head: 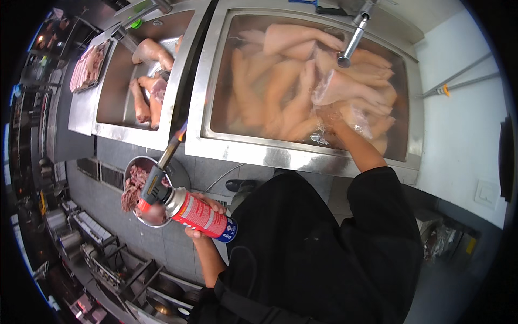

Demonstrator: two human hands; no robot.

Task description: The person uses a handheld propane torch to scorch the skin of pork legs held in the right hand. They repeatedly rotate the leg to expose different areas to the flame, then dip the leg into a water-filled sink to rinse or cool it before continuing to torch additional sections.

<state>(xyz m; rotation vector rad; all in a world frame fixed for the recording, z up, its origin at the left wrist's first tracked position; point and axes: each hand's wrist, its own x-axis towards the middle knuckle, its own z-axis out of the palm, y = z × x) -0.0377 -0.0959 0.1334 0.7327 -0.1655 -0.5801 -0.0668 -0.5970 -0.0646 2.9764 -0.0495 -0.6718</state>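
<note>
My left hand is wrapped around a red and blue gas canister bearing writing. A blowtorch head is fitted to it, and a flame burns at the nozzle, near the gap between two steel sinks. My right hand reaches into the large water-filled sink; water blurs its fingers, so their grip is unclear. Just beyond it a pig's trotter with a pale cut end breaks the surface. Several more trotters lie submerged around it.
The smaller left sink holds several trotters under a running faucet. Another faucet hangs over the large sink. A tray of sliced meat stands far left. A metal pot of meat scraps sits below the torch.
</note>
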